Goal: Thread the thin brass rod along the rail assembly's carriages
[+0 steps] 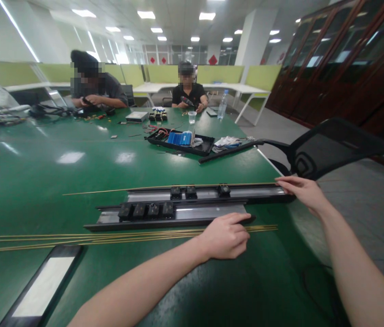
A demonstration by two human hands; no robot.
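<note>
Two long black and silver rails lie side by side on the green table (pixel 58 181). The near rail (pixel 164 218) carries several black socket modules, and the far rail (pixel 212 193) carries three. My left hand (pixel 227 236) rests with curled fingers and index finger stretched onto the near rail's right end, over several thin brass strips (pixel 110 236). My right hand (pixel 302 193) lies flat, fingers out, on the far rail's right end at the table edge. A single brass strip (pixel 117 190) lies behind the far rail.
A third black rail piece (pixel 40 288) sits at the near left. A black tray (pixel 181 141) with blue parts, a cup, a water bottle (pixel 222 105) and small parts lie farther back. Three people sit at the far side. A black mesh chair (pixel 328 147) stands right.
</note>
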